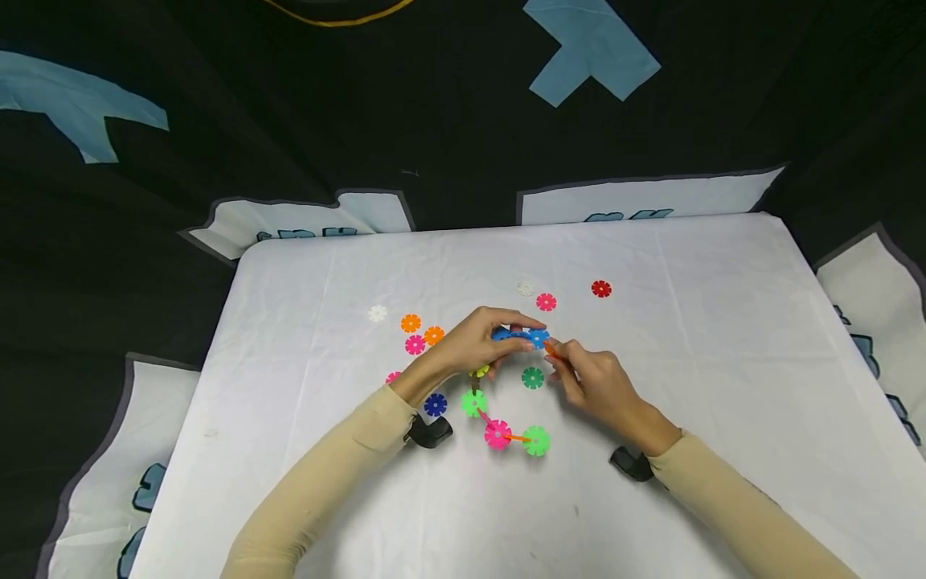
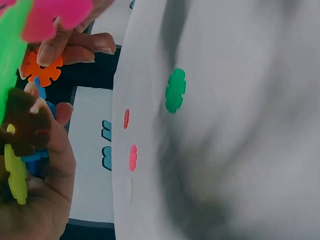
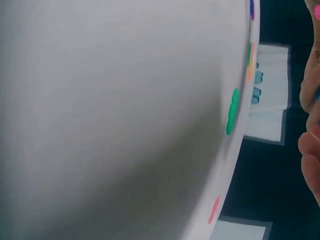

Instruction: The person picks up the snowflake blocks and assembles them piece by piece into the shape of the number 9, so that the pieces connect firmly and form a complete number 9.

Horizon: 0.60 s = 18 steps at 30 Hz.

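Note:
My left hand [image 1: 473, 342] grips a chain of notched plastic discs by its blue discs [image 1: 538, 338]. From there the chain hangs down through a yellow disc [image 2: 17, 175], a brown disc [image 2: 27, 125], a light green disc [image 1: 473, 403] and a pink disc [image 1: 497, 434] to another light green disc [image 1: 536, 441]. Between thumb and fingers, my right hand [image 1: 604, 382] pinches an orange disc [image 2: 49, 75] at the right edge of the blue ones. How far the orange and blue notches interlock is hidden by the fingers. In the right wrist view only some fingertips [image 3: 311, 145] show.
Loose discs lie flat on the white-covered table [image 1: 723, 322]: a dark green one [image 1: 532, 378] between the hands, a red one [image 1: 601, 289] and a pink one [image 1: 546, 302] behind. Orange discs [image 1: 411, 323] and a dark blue disc [image 1: 436, 404] lie near the left forearm.

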Motion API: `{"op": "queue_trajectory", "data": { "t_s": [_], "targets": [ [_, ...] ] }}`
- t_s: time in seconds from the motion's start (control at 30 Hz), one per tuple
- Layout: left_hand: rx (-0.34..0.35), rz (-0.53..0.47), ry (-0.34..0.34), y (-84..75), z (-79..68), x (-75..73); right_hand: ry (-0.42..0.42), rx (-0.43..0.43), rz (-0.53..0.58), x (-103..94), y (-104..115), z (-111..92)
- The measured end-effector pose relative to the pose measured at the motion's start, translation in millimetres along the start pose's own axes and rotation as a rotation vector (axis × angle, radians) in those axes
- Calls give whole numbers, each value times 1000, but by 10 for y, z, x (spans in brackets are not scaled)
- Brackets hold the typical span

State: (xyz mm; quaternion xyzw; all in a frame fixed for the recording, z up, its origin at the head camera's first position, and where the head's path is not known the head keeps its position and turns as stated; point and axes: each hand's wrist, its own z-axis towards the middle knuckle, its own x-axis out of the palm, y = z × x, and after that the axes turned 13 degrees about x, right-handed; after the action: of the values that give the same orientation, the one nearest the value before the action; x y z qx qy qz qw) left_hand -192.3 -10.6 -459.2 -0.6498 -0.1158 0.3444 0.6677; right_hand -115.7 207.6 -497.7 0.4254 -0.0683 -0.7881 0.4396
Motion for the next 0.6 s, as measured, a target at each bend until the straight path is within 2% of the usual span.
{"op": "queue_trajectory", "data": {
  "t_s": [0.33,0.6],
  "targets": [
    [27,31,17,-9,-37,14,-15,-43,-22,19,22,-13],
    [43,47,6,12,-45,50,-4,-28,-26,18,-4,-32]
  ]
}}
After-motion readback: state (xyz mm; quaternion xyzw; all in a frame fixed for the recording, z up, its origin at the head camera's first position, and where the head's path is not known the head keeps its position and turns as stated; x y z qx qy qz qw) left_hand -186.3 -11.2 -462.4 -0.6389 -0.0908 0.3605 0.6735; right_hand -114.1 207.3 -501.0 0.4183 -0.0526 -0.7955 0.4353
